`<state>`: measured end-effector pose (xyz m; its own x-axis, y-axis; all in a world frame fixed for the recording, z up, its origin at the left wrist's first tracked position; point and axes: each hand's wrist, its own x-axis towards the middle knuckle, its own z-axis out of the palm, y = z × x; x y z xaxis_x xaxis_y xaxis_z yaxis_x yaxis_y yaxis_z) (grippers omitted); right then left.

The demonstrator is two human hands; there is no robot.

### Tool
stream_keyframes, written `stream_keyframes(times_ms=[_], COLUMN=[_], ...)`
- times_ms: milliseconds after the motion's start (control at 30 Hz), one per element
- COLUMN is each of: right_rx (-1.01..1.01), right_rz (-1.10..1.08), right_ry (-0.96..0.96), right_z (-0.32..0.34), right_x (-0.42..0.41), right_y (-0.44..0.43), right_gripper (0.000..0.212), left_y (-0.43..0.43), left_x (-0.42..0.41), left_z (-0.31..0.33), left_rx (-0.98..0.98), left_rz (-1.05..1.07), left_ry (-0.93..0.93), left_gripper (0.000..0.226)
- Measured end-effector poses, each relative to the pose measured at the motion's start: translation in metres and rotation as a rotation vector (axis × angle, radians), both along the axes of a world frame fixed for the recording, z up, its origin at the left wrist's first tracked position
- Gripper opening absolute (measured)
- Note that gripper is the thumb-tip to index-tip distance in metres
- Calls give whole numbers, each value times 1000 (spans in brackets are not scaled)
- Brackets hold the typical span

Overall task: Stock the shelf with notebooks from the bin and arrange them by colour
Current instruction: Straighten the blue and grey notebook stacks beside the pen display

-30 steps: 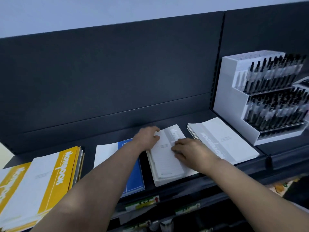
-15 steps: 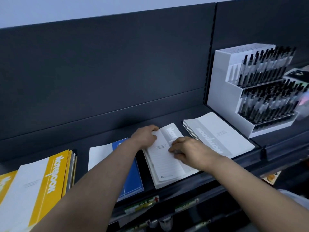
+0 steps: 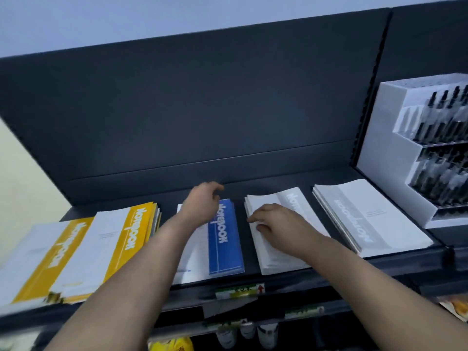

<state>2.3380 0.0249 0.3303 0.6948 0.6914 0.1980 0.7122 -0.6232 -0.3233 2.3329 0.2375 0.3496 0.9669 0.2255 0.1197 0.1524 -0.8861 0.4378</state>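
Notebooks lie in stacks along the dark shelf. Two yellow-and-white stacks fill the left end. A blue-and-white notebook lies left of centre. A grey-and-white stack sits at centre and another grey-and-white stack lies to its right. My left hand hovers over the blue notebook's far end, fingers loosely curled, holding nothing. My right hand rests flat on the centre grey stack, fingertips at its left edge.
A white tiered display box of black pens stands at the shelf's right end. The shelf's dark back panel rises behind the stacks. Price labels hang on the front rail, with bottles and packets on a lower shelf.
My left hand has left the centre grey stack and moved left over the blue notebook. My right hand stays on the grey stack. The view has shifted left.
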Motion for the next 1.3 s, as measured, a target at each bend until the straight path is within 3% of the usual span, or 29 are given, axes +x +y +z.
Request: stream_keyframes(times_ms=[167, 367, 533, 1000, 1167, 1300], right_rx=[-67, -199, -172, -194, -147, 1], right_rz=[87, 108, 59, -24, -9, 42], right_ry=[31, 80, 109, 186, 142, 141], right_z=[0, -6, -4, 6, 8, 12], right_x=[-10, -11, -10, -22, -27, -40], right_y=[48, 67, 70, 65, 75, 101], right_gripper=[35, 30, 31, 35, 33, 33], left_y=[45, 49, 55, 49, 50, 79], left_x=[-25, -9, 11, 11, -16, -57], left_z=[3, -13, -23, -30, -23, -8], left_rx=[96, 155, 215, 189, 49, 63], left_rz=[119, -43, -126, -185, -27, 35], left_ry=[163, 269, 334, 317, 90, 14], left_gripper=[38, 45, 43, 43, 45, 42])
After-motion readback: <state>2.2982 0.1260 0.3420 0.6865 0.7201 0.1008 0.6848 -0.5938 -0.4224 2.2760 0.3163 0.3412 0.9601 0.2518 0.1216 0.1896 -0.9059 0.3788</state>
